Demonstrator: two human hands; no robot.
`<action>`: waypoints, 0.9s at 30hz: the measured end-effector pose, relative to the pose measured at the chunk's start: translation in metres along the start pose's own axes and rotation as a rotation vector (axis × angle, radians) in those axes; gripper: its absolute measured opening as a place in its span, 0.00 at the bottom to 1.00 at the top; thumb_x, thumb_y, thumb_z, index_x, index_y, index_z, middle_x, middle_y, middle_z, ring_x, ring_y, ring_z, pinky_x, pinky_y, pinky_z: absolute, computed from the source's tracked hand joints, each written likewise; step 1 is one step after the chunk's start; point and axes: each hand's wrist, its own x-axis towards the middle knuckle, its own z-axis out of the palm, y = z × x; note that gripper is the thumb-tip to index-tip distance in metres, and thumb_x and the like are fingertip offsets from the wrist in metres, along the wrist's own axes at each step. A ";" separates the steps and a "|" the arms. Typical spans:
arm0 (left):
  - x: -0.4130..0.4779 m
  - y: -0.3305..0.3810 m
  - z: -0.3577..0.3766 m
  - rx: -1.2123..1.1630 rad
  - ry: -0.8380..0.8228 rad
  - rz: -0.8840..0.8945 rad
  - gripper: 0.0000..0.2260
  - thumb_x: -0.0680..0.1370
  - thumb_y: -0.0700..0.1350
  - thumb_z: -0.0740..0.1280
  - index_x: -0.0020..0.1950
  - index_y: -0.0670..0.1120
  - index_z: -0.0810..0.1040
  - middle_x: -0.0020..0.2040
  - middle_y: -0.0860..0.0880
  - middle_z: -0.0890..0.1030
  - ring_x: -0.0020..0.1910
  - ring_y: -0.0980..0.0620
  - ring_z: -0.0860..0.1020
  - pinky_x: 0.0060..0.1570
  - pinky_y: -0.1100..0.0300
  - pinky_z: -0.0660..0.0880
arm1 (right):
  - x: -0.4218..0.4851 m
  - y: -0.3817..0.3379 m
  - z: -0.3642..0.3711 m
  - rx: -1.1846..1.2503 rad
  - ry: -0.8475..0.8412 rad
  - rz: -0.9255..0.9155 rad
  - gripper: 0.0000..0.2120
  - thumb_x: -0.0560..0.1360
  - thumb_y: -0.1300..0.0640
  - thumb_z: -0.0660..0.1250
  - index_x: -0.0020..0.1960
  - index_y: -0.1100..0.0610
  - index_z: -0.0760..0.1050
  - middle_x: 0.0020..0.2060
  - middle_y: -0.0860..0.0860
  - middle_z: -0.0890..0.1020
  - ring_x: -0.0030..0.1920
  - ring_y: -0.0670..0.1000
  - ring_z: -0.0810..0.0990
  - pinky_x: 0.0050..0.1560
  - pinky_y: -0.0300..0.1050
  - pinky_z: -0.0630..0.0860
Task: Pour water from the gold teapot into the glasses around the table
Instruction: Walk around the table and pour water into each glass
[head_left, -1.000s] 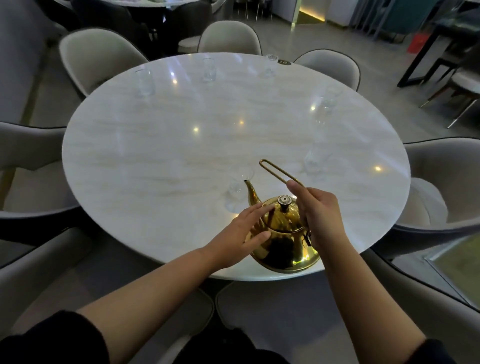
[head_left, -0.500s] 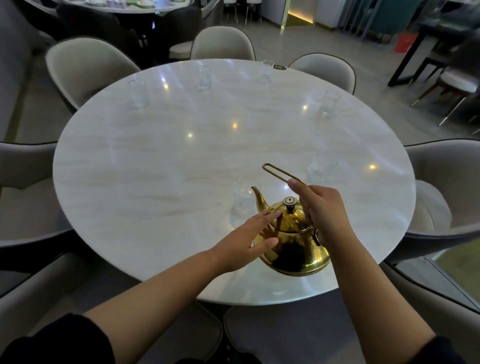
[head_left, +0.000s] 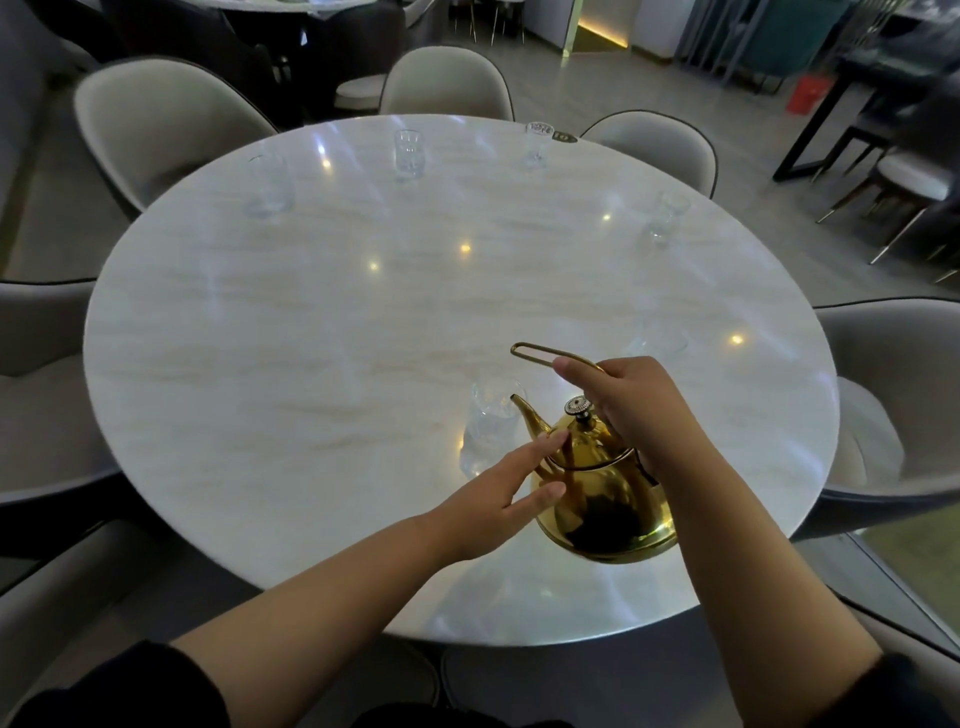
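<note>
Fingers of my left hand (head_left: 498, 499) lie spread and flat against the gold teapot (head_left: 597, 493); my right hand (head_left: 631, 410) grips its handle. It has tipped forward, spout at the nearest glass (head_left: 488, 431); pouring looks imminent.

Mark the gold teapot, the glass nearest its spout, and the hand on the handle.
gold teapot (head_left: 608, 514): head view, on its rounded belly.
nearest glass (head_left: 488, 426): head view, on its side wall just left of the spout.
right hand (head_left: 631, 402): head view, on the back of the hand gripping the handle.
</note>
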 end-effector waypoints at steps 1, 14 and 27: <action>0.000 0.000 0.000 -0.015 0.003 -0.002 0.23 0.80 0.58 0.54 0.73 0.66 0.49 0.78 0.56 0.53 0.76 0.55 0.54 0.66 0.62 0.54 | 0.001 -0.001 0.000 -0.016 -0.005 0.000 0.24 0.73 0.44 0.68 0.33 0.65 0.72 0.24 0.53 0.64 0.26 0.50 0.63 0.32 0.44 0.62; -0.002 0.006 0.002 -0.129 0.001 0.012 0.23 0.78 0.60 0.52 0.71 0.68 0.48 0.77 0.57 0.53 0.76 0.55 0.55 0.69 0.58 0.54 | 0.008 -0.010 0.000 -0.122 -0.045 -0.021 0.31 0.72 0.42 0.67 0.42 0.74 0.75 0.29 0.58 0.67 0.29 0.53 0.66 0.31 0.43 0.62; -0.001 0.008 0.003 -0.171 0.007 0.000 0.27 0.75 0.62 0.48 0.75 0.62 0.49 0.77 0.57 0.55 0.71 0.62 0.56 0.65 0.64 0.53 | 0.010 -0.019 -0.001 -0.171 -0.089 -0.026 0.23 0.74 0.45 0.67 0.31 0.60 0.65 0.23 0.51 0.63 0.14 0.39 0.67 0.29 0.40 0.59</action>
